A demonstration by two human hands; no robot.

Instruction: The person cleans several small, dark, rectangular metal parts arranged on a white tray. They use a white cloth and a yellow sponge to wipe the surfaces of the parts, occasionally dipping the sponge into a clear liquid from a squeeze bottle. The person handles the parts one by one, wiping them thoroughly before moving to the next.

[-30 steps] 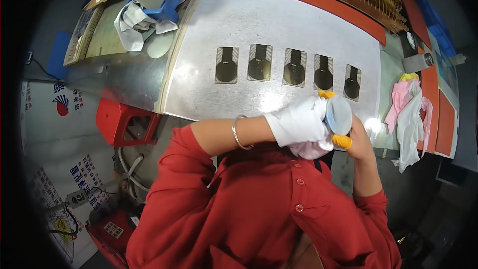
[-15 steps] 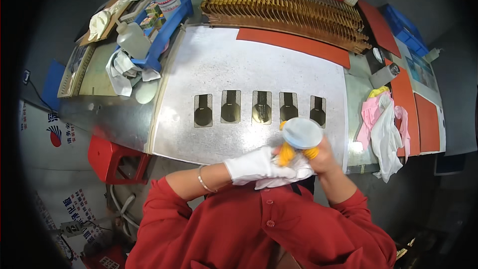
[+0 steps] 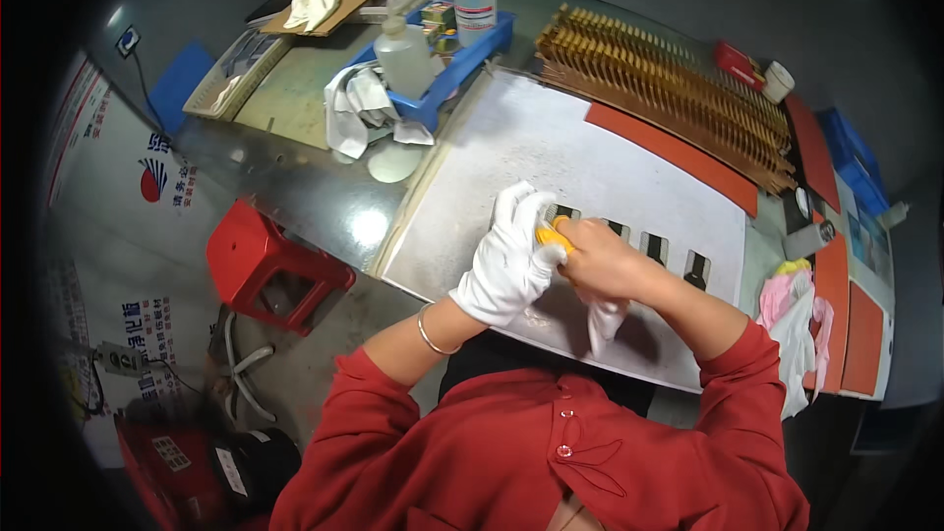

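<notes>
My left hand (image 3: 511, 261), in a white glove, is raised over the front of a white work sheet (image 3: 462, 162), its fingers bent. My bare right hand (image 3: 610, 258), with yellow finger covers (image 3: 556, 236), presses up against the gloved fingers. From under the right hand hangs a white cloth-like piece (image 3: 603, 323), gripped in its closed fingers. What lies between the two hands is hidden. Behind and beside them, several dark flat pieces with rounded ends (image 3: 654, 246) lie in a row on the sheet, partly covered by my hands.
A slatted brown rack (image 3: 669, 88) stands at the back behind an orange strip (image 3: 678, 157). On the left are a blue tray (image 3: 462, 69) with bottles, a crumpled cloth (image 3: 364, 108) and a round pale disc (image 3: 395, 162). Pink and white cloths (image 3: 787, 324) hang at the right; a red stool (image 3: 270, 261) stands lower left.
The view has turned, shifting the bench rightward and tilting it. The round pale disc seen at my right hand before is out of sight. Both hands are now together further over the sheet.
</notes>
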